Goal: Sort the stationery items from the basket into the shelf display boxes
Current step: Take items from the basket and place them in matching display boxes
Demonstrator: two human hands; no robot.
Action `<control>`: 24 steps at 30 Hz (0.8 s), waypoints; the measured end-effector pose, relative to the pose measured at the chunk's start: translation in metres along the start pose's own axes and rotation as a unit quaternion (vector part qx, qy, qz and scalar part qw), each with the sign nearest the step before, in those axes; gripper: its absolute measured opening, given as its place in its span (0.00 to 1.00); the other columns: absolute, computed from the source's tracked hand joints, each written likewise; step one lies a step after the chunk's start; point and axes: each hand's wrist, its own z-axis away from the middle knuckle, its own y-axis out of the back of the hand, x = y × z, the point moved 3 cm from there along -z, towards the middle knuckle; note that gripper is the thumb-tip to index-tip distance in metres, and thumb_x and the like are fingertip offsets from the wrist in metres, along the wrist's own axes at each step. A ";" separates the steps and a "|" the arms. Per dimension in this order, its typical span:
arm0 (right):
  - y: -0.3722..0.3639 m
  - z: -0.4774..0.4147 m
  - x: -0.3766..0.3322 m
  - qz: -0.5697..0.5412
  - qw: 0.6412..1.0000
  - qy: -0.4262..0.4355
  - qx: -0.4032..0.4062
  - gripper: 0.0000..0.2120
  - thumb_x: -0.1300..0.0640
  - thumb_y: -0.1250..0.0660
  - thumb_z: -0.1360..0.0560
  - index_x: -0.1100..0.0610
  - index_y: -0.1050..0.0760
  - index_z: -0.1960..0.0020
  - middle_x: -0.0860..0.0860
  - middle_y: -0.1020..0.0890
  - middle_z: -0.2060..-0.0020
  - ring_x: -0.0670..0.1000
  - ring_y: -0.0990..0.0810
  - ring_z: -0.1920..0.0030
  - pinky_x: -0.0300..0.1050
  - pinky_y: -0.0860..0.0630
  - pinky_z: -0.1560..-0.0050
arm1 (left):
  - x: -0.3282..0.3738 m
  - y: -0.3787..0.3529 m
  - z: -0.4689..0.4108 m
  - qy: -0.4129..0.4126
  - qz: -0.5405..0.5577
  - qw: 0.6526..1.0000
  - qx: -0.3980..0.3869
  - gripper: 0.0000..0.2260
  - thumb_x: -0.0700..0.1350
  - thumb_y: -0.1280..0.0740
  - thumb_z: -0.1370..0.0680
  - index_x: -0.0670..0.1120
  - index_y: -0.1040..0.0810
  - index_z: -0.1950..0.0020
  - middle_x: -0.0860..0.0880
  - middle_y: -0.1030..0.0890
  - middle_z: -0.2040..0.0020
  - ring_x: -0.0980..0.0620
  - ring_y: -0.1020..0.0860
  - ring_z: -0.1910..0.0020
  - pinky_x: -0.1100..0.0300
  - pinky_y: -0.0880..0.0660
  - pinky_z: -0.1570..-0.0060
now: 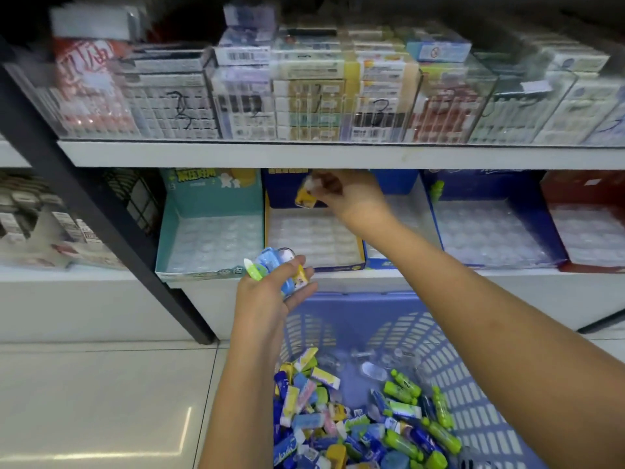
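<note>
Right hand [351, 198]: grip pinches a yellow item [305, 197], perhaps an eraser, over the box [314, 240] beyond the basket [372, 301], for dropping in.
Left hand [267, 299]: grip cups a handful [272, 270] above the basket, as ready supply.

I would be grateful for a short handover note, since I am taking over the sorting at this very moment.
Left grip: holds a handful of small items above the basket.
Right grip: pinches a yellow item over the middle display box.
Done: little that shows. The trays of the teal box, the middle display box, the blue box and the red box look almost bare.
Left: place the yellow item and the handful, then sort the large mixed pile in the basket.
</note>
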 end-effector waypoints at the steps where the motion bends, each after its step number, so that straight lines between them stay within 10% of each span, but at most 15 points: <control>1: -0.012 -0.010 -0.003 0.019 0.999 0.020 -0.016 0.09 0.59 0.35 0.24 0.58 0.22 0.45 0.53 0.18 0.52 0.52 0.20 0.50 0.38 0.28 0.49 | 0.002 0.005 -0.001 -0.002 0.006 1.000 0.001 0.04 0.35 0.32 0.25 0.38 0.22 0.51 0.41 0.16 0.51 0.44 0.16 0.52 0.56 0.19 0.61; 15: -0.069 -0.040 0.005 0.037 0.994 0.039 -0.094 0.10 0.65 0.36 0.25 0.66 0.25 0.44 0.62 0.20 0.50 0.59 0.21 0.47 0.56 0.26 0.43 | 0.011 0.039 -0.020 -0.018 0.002 0.999 0.048 0.04 0.36 0.29 0.27 0.38 0.20 0.53 0.45 0.17 0.60 0.50 0.17 0.63 0.59 0.19 0.63; 21: -0.067 -0.044 -0.006 0.185 0.974 0.030 -0.126 0.18 0.58 0.36 0.23 0.58 0.28 0.33 0.57 0.24 0.39 0.56 0.25 0.39 0.42 0.31 0.41 | 0.012 0.038 -0.017 -0.037 -0.010 0.998 0.045 0.08 0.36 0.28 0.28 0.37 0.20 0.49 0.46 0.17 0.61 0.52 0.18 0.64 0.58 0.19 0.62; 24: -0.054 -0.019 -0.021 0.105 0.992 -0.010 -0.064 0.15 0.51 0.34 0.24 0.57 0.24 0.40 0.53 0.20 0.50 0.50 0.22 0.50 0.39 0.30 0.53 | 0.015 0.039 -0.015 -0.060 -0.023 0.996 0.057 0.07 0.36 0.28 0.28 0.38 0.20 0.50 0.46 0.17 0.60 0.50 0.17 0.64 0.61 0.20 0.64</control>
